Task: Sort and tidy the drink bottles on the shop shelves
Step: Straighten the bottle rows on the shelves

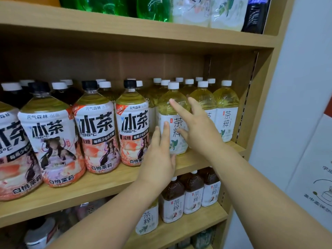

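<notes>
White-capped yellow tea bottle [166,108] is standing upright just right of the black-capped peach tea bottle [132,123]. I am laying my left hand [158,159] flat against its label, fingers straight, and my right hand [197,128] is touching its side away from the peach bottle, fingers spread, neither clasping it

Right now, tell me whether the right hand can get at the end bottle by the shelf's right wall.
Probably yes. The end bottle stands at the front with nothing before it, and the right hand, open, is just left of it.
</notes>
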Demonstrator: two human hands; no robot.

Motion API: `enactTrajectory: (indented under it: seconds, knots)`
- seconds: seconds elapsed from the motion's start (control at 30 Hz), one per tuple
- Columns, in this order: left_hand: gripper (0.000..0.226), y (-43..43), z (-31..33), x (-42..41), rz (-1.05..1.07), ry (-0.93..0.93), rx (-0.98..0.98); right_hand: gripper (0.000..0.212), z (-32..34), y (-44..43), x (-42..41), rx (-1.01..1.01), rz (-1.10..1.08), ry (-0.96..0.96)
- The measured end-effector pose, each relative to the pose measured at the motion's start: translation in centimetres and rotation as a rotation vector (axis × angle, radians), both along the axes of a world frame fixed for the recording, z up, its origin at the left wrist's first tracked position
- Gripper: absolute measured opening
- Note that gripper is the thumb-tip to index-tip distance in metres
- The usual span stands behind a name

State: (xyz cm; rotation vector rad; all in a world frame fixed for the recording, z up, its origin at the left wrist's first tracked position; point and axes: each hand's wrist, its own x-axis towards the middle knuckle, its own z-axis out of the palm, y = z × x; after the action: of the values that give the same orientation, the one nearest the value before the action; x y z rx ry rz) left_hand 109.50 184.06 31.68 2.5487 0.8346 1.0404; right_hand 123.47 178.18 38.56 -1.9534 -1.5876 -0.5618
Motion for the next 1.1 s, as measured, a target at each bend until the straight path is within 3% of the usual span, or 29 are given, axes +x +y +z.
enactTrajectory:
  seconds: [0.13, 0.4, 0.5, 0.67, 0.9, 1.1]
  knots:
    - [0.092, 0.1, 0.0, 0.2, 0.012, 0.032, 0.026, 0.088, -0.1, 0.5, 0.2, 0.051, -0.137, -0.201]
    - [0.084, -0.1, 0.2, -0.8, -0.05, 0.064, 0.003, 0.088, 0.2, 0.0, -0.7, 0.01, -0.204, -0.179]
    - [0.068, -0.7, 0.3, -3.1, -0.098, -0.021, 0.043, 0.076, 0.5, -0.4, -1.9, 0.059, -0.175, -0.1]
    - [0.041, -0.8, 2.3, -7.9, -0.032, -0.273, 0.276, 0.048, 1.9, 0.1, -5.7, 0.316, 0.053, 0.034]
    - [0.046, 2.4, 8.0, -13.4, 0.333, -0.266, 0.41, 0.068, 1.0, 2.7, -9.9, 0.131, 0.262, 0.394]
    - [0.061, 3.4, 10.0, -13.9, 0.445, 0.132, 0.5, 0.099, -0.6, 4.5, -10.7, 0.119, 0.326, 0.522]
